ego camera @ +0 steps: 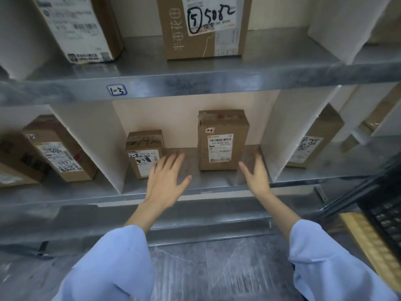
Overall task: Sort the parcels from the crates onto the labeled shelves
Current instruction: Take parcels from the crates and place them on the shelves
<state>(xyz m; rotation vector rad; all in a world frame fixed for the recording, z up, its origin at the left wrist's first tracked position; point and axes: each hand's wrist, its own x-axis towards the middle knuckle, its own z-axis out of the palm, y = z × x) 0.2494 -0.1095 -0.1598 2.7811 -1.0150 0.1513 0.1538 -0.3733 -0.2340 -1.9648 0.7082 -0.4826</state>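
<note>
Grip slack on both: left hand (pixel 166 179) and right hand (pixel 257 174) spread, holding nothing, either side of the tall parcel (pixel 223 144) (sticker 2-3) upright on the lower shelf (pixel 217 181). Square it label-outward, clear of the small parcel (pixel 144 153).

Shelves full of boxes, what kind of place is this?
Probably a parcel sorting room: metal shelves with a handwritten tag "1-3", white dividers between bays, and cardboard parcels bearing barcode labels.
</note>
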